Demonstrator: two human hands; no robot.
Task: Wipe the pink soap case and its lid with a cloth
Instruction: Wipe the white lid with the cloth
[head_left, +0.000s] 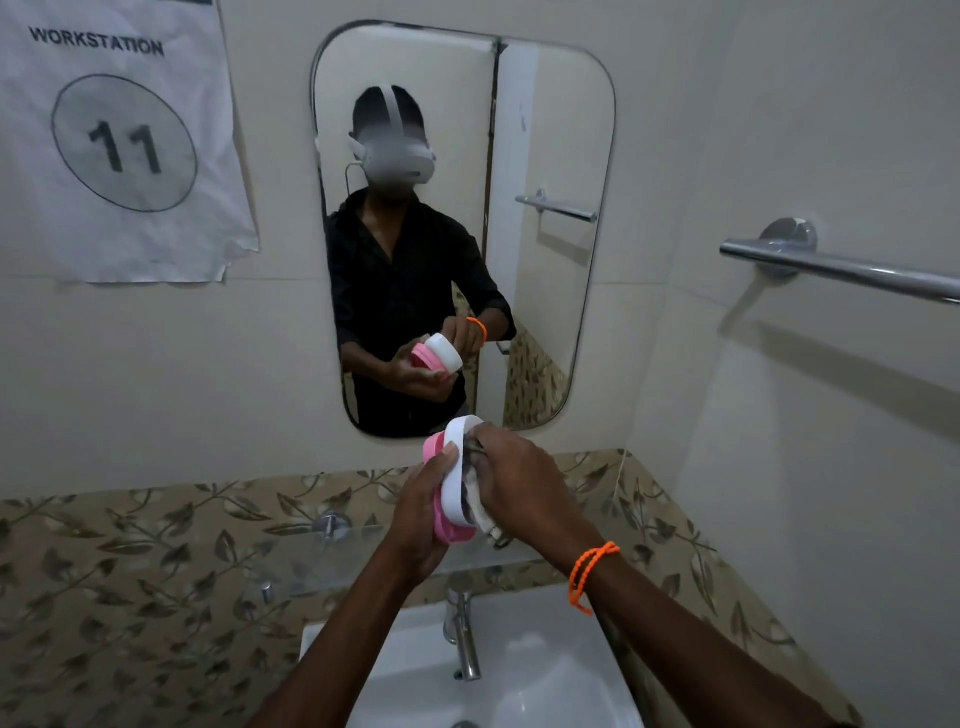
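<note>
My left hand (415, 512) holds the pink soap case (437, 512) and its white lid (456, 467) together, on edge, above the basin. The pink part lies against my left palm and the white lid faces right. My right hand (517, 480) presses a pale cloth (480, 506) into the hollow of the white lid. Most of the cloth is hidden under my fingers; a bit hangs out below. An orange cord bracelet circles my right wrist.
A white basin (545, 675) with a chrome tap (462, 639) lies below my hands. A glass shelf (363, 569) runs along the patterned tiles. The mirror (545, 130) hangs ahead, a steel towel bar (841, 270) to the right, a paper sign (124, 140) to the left.
</note>
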